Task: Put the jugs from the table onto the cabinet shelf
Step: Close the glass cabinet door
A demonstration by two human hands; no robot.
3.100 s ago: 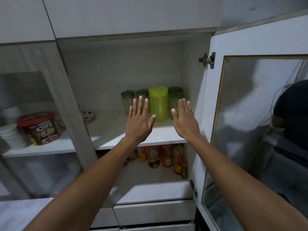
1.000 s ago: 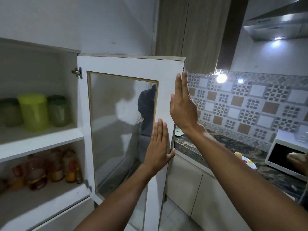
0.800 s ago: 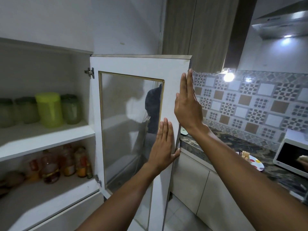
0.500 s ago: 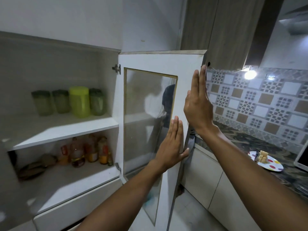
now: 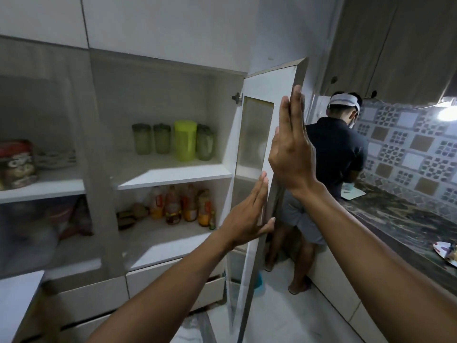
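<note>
Pressing flat, left hand (image 5: pixel 243 216) and right hand (image 5: pixel 291 149) flank door (image 5: pixel 259 144).

I have just one view, a wide-angle camera worn on the head. It looks forward and slightly down, close to the open cabinet door (image 5: pixel 265 149), which stands edge-on near the centre of the picture. The shelf (image 5: pixel 173 175) fills the left half; the right half runs along the tabletop (image 5: pixel 395 219) and tiled wall (image 5: pixel 408 154). Straight lines bow at the edges.

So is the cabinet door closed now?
No, the door stands open, both hands flat at its free edge, and the jugs on the shelf show.
</note>
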